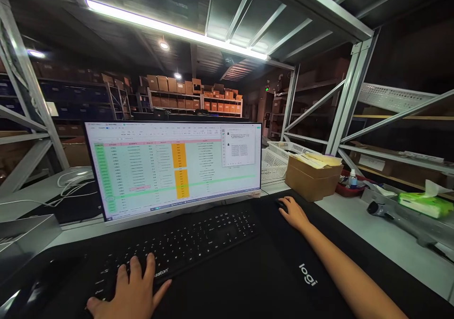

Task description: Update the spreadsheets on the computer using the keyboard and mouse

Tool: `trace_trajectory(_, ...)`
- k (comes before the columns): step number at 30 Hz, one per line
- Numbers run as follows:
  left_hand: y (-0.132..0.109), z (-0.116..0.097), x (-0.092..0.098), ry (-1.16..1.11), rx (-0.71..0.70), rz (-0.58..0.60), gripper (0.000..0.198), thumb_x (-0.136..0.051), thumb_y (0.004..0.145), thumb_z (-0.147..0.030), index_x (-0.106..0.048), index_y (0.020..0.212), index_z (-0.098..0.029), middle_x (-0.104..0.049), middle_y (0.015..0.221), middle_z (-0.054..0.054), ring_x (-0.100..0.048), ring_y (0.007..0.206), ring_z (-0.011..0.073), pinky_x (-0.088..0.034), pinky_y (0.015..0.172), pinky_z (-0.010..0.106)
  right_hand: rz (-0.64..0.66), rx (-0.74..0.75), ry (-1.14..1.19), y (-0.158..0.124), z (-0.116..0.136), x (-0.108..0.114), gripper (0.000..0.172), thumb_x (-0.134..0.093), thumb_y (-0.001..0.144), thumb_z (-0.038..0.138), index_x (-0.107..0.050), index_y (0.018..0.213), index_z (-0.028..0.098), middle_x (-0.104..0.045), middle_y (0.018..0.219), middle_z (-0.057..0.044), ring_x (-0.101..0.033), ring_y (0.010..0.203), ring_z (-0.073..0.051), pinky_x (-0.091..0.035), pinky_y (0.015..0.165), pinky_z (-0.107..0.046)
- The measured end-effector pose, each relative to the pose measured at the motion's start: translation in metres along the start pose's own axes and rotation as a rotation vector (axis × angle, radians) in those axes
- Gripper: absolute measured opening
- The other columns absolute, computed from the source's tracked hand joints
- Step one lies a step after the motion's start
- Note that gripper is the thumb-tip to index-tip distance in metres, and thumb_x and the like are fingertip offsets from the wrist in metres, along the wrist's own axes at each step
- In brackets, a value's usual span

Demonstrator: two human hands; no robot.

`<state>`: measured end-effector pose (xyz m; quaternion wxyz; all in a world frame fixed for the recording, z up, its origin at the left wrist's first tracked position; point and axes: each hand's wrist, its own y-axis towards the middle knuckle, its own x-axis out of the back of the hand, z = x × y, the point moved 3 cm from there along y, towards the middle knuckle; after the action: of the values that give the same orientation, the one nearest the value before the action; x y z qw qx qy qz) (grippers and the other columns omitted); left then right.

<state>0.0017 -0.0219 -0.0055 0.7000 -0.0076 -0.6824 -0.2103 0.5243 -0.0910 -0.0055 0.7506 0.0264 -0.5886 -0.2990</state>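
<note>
Spread fingers of my left hand (pixel 129 290) rest on the left end of a black keyboard (pixel 191 236), thumb out to the right. Over at the right, my right hand (pixel 293 213) lies over a dark computer mouse (pixel 283 203), mostly hidden under the fingers. Both keyboard and mouse are on a black desk mat (pixel 262 271) with a white "logi" mark. Behind the keyboard stands a monitor (pixel 142 177) showing a spreadsheet with orange and green cells and a small chat-like window at its upper right.
Right of the monitor are white baskets (pixel 275 165) and a cardboard box (pixel 312 181) filled with papers. Farther right lie a barcode scanner (pixel 379 209), a green tissue pack (pixel 425 204) and a spray bottle (pixel 352 179). A grey metal tray (pixel 35 234) sits at left. Metal rack posts flank the desk.
</note>
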Motion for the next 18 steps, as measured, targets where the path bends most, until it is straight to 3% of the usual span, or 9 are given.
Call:
trace_trajectory(7, 0.001, 0.000, -0.008, -0.031, 0.044, -0.031, 0.069, -0.036, 0.087, -0.050, -0.046, 0.145, -0.015, -0.052, 0.143, 0.025, -0.039, 0.138, 0.0440, -0.038, 0.096, 0.077, 0.001, 0.002, 0.018, 0.001, -0.003, -0.004, 0.047, -0.049, 0.089, 0.037, -0.054, 0.134, 0.026, -0.051, 0.139, -0.009, -0.056, 0.124, -0.023, -0.042, 0.107, -0.038)
trace_trajectory(13, -0.002, 0.003, -0.012, -0.012, -0.034, -0.033, 0.081, -0.063, 0.065, -0.066, -0.056, 0.136, -0.026, -0.056, 0.142, 0.016, -0.034, 0.143, 0.0421, -0.033, 0.110, 0.067, -0.020, 0.012, 0.024, 0.002, -0.004, -0.005, 0.047, -0.050, 0.086, 0.032, -0.055, 0.132, 0.024, -0.052, 0.138, -0.009, -0.056, 0.124, -0.022, -0.040, 0.108, -0.036)
trace_trajectory(18, 0.003, 0.003, -0.019, -0.022, 0.004, -0.044, 0.090, -0.065, 0.059, -0.070, -0.054, 0.138, -0.027, -0.058, 0.139, 0.016, -0.038, 0.139, 0.0469, -0.033, 0.105, 0.074, -0.040, 0.036, 0.016, -0.001, 0.000, -0.001, 0.048, -0.050, 0.081, 0.024, -0.058, 0.128, 0.022, -0.056, 0.133, -0.009, -0.057, 0.121, -0.021, -0.041, 0.107, -0.035)
